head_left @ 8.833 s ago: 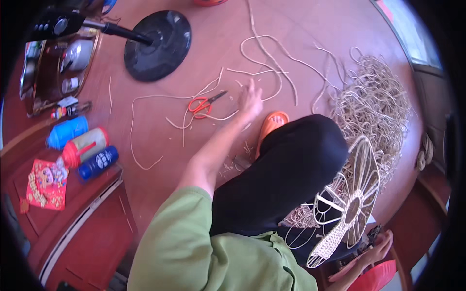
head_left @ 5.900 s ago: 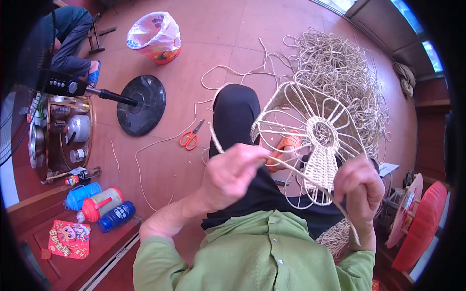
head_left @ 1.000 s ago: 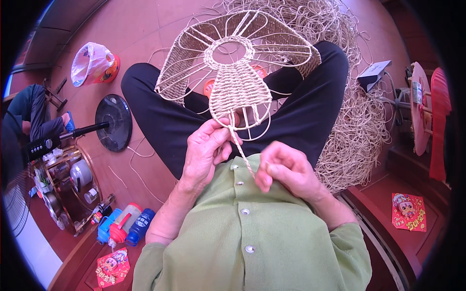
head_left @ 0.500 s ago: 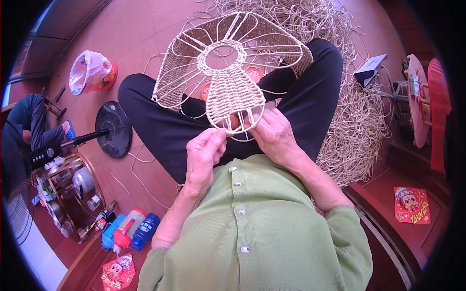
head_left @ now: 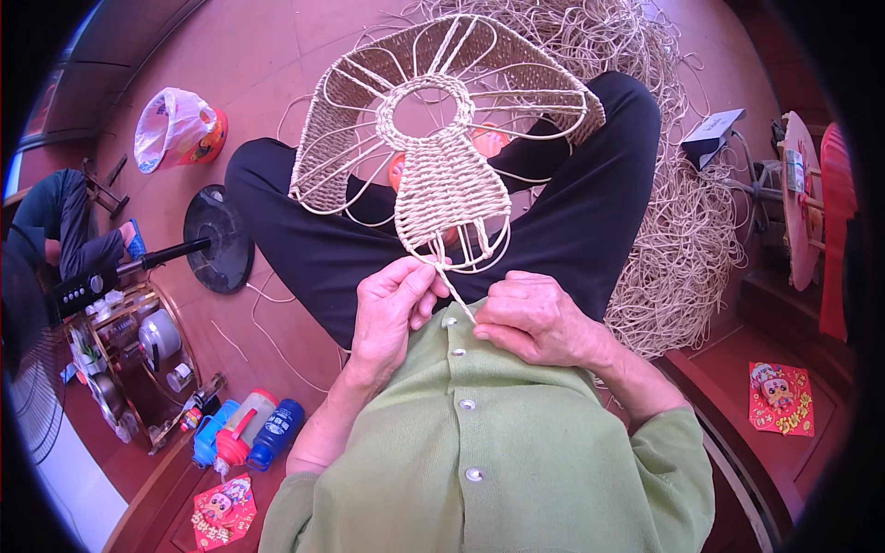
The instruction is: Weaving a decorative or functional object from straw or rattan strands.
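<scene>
A woven cord frame [head_left: 452,189], shaped like a fan with a round ring, a tightly woven tapering panel and a deep wall at its far side, rests across my lap between my bent knees. At its near looped rim my left hand [head_left: 395,300] is closed in a pinch, thumb and fingers on the rim where a cord comes off. That pale twisted cord [head_left: 457,295] runs from the rim toward my shirt. Its lower end is gripped between the thumb and curled fingers of my right hand [head_left: 536,318], which is apart from the frame.
A large heap of loose cord [head_left: 673,267] covers the floor on the right. To the left are a round black fan base [head_left: 218,238], a bag-lined bin [head_left: 175,134], several bottles [head_left: 277,433] and a small cart [head_left: 157,341]. Another person's leg [head_left: 88,221] shows at far left.
My right hand has moved from the frame's near rim down toward my shirt, drawing the cord out. My left hand stays at the rim, shifted slightly.
</scene>
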